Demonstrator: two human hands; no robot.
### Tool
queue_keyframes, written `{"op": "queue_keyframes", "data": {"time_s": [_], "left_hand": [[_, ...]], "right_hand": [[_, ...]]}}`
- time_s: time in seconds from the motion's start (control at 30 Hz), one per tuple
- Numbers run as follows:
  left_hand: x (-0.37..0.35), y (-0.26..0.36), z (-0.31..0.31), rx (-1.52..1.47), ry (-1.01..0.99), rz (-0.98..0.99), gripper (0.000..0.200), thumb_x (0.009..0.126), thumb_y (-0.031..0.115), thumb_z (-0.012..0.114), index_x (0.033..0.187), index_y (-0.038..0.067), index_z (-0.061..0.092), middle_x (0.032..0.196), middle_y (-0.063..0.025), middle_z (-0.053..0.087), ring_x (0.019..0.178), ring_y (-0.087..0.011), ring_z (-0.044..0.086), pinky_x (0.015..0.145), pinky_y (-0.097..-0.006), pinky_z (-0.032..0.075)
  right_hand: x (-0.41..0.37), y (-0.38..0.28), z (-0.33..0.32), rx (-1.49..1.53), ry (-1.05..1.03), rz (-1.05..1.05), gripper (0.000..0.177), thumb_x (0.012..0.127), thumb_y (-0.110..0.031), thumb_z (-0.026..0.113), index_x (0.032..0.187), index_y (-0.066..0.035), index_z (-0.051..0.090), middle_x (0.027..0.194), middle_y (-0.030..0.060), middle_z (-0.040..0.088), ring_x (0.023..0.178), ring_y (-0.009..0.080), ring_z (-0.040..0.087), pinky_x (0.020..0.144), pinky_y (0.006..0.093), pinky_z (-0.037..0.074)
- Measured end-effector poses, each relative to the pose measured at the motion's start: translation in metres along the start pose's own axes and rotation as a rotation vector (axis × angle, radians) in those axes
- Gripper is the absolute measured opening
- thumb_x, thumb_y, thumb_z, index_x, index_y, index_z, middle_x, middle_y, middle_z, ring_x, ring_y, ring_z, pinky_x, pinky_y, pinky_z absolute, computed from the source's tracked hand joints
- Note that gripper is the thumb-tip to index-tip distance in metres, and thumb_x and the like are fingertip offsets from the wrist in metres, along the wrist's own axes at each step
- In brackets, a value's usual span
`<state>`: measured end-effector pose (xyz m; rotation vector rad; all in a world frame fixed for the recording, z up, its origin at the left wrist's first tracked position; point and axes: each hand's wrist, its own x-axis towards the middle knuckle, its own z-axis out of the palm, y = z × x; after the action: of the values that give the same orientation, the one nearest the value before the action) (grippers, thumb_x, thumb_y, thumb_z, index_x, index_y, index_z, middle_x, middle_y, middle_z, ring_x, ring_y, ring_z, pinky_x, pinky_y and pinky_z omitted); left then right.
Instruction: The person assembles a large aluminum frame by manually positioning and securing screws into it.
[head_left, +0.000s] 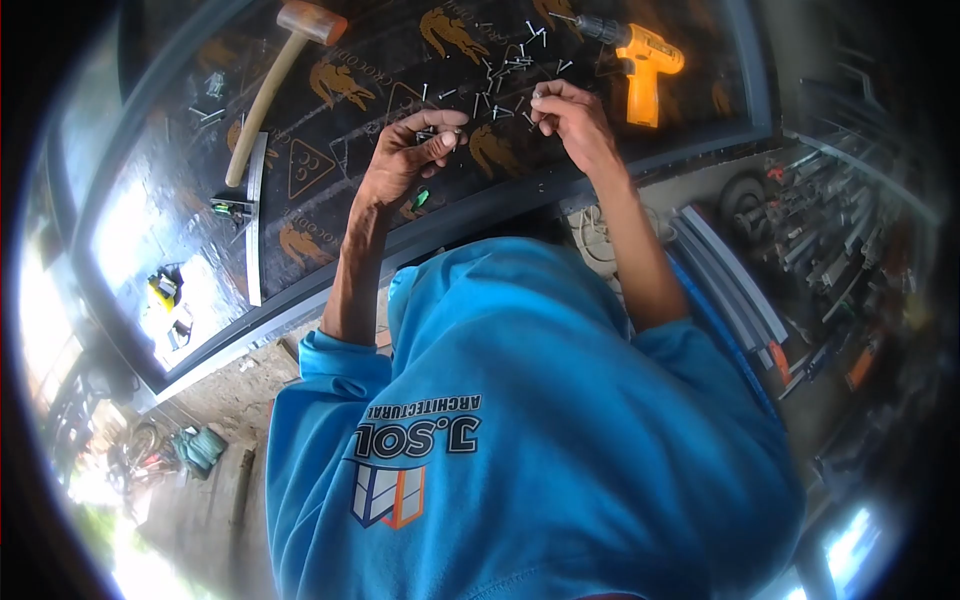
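Note:
My left hand (415, 155) is above the dark board, its thumb and fingers closed on small silver screws that show between the fingertips. Its other fingers curl inward, so how many it holds is hidden. To the right, my right hand (575, 120) pinches a small metal piece, apparently a screw, between thumb and forefinger. Loose silver screws (495, 108) lie scattered on the board between and beyond both hands. A yellow cordless drill (650, 75) lies right of them, its bit pointing left.
The board (350, 150) with printed crocodile marks sits inside a grey metal frame (440, 232). At left lie a wooden-handled mallet (262, 100), a metal ruler (255, 225) and a yellow tape measure (164, 288). Metal profiles (725, 270) and piled offcuts (830, 230) stand at right.

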<state>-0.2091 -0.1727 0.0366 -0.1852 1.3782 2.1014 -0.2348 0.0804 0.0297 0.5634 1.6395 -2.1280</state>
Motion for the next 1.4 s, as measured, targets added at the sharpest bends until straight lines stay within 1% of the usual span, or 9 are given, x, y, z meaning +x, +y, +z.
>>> {"op": "queue_keyframes", "data": {"time_s": [0.17, 0.37, 0.43, 0.5, 0.73, 1.03, 1.17, 1.27, 1.4], "left_hand": [[-0.013, 0.004, 0.006, -0.048, -0.006, -0.085, 0.028, 0.087, 0.018, 0.066, 0.111, 0.004, 0.063, 0.088, -0.0024, 0.064, 0.064, -0.0039, 0.050, 0.049, -0.0169, 0.034], [-0.024, -0.032, 0.022, -0.266, 0.065, -0.391, 0.022, 0.091, 0.014, 0.056, 0.106, 0.000, 0.059, 0.088, -0.0063, 0.063, 0.071, -0.0121, 0.060, 0.051, -0.0221, 0.044], [-0.024, -0.066, 0.018, 0.142, 0.030, -0.299, 0.026, 0.092, 0.023, 0.052, 0.106, 0.002, 0.059, 0.088, -0.0084, 0.062, 0.075, -0.0172, 0.062, 0.063, -0.0286, 0.051], [-0.015, -0.073, 0.028, -0.731, 0.282, -0.457, 0.029, 0.094, 0.029, 0.048, 0.105, 0.004, 0.059, 0.087, -0.0077, 0.063, 0.076, -0.0183, 0.062, 0.071, -0.0320, 0.053], [-0.018, -0.055, 0.012, -0.372, 0.223, -0.378, 0.029, 0.094, 0.035, 0.055, 0.090, 0.006, 0.060, 0.075, -0.0008, 0.056, 0.057, -0.0082, 0.049, 0.045, -0.0190, 0.032], [-0.010, -0.054, 0.013, -0.270, 0.248, -0.320, 0.035, 0.094, 0.036, 0.055, 0.093, 0.001, 0.061, 0.074, -0.0022, 0.056, 0.057, -0.0087, 0.050, 0.047, -0.0200, 0.035], [-0.003, -0.059, 0.018, -0.322, 0.290, -0.291, 0.038, 0.097, 0.036, 0.048, 0.097, -0.001, 0.060, 0.078, -0.0060, 0.059, 0.064, -0.0146, 0.056, 0.055, -0.0256, 0.044], [-0.001, -0.061, 0.020, -0.495, 0.304, -0.314, 0.039, 0.098, 0.035, 0.044, 0.099, -0.001, 0.059, 0.081, -0.0081, 0.061, 0.069, -0.0183, 0.059, 0.060, -0.0291, 0.048], [0.001, -0.048, -0.005, -0.658, 0.287, -0.321, 0.033, 0.098, 0.033, 0.046, 0.094, 0.003, 0.057, 0.077, -0.0056, 0.056, 0.062, -0.0133, 0.053, 0.051, -0.0226, 0.044]], "right_hand": [[-0.040, -0.012, 0.016, 0.099, -0.066, 0.014, 0.008, 0.076, -0.005, 0.061, 0.081, 0.001, 0.061, 0.076, 0.0073, 0.062, 0.060, 0.0111, 0.058, 0.055, 0.0222, 0.044], [-0.068, 0.009, 0.058, -0.719, -0.228, -0.262, 0.009, 0.080, -0.002, 0.058, 0.088, 0.000, 0.062, 0.080, 0.0090, 0.063, 0.064, 0.0168, 0.061, 0.057, 0.0277, 0.050], [-0.076, 0.010, 0.081, -0.904, -0.300, -0.329, 0.014, 0.081, 0.000, 0.055, 0.092, 0.000, 0.062, 0.089, 0.0147, 0.063, 0.075, 0.0260, 0.064, 0.068, 0.0333, 0.053], [-0.085, 0.024, 0.098, -1.074, -0.272, -0.484, 0.021, 0.080, 0.002, 0.053, 0.100, 0.001, 0.061, 0.103, 0.0190, 0.060, 0.098, 0.0346, 0.059, 0.087, 0.0402, 0.048], [-0.008, 0.042, 0.030, -1.215, 0.249, -0.678, 0.014, 0.079, -0.011, 0.065, 0.093, -0.009, 0.068, 0.090, 0.0066, 0.063, 0.085, 0.0276, 0.060, 0.071, 0.0363, 0.052], [0.013, 0.052, 0.021, -1.486, 0.234, -0.670, 0.010, 0.078, -0.010, 0.065, 0.088, -0.008, 0.066, 0.084, 0.0063, 0.060, 0.084, 0.0261, 0.060, 0.069, 0.0367, 0.051], [0.000, 0.047, 0.033, -1.293, 0.280, -0.726, 0.007, 0.079, -0.010, 0.064, 0.086, -0.007, 0.064, 0.084, 0.0077, 0.060, 0.080, 0.0264, 0.061, 0.065, 0.0364, 0.051], [-0.032, 0.035, 0.052, -0.943, -0.011, -0.540, 0.013, 0.082, -0.011, 0.065, 0.093, -0.005, 0.065, 0.081, 0.0095, 0.061, 0.070, 0.0241, 0.062, 0.063, 0.0315, 0.049], [-0.033, 0.043, 0.034, -0.831, 0.232, -0.404, 0.017, 0.081, -0.012, 0.066, 0.097, -0.006, 0.065, 0.079, 0.0107, 0.060, 0.069, 0.0248, 0.061, 0.063, 0.0344, 0.049]]}}
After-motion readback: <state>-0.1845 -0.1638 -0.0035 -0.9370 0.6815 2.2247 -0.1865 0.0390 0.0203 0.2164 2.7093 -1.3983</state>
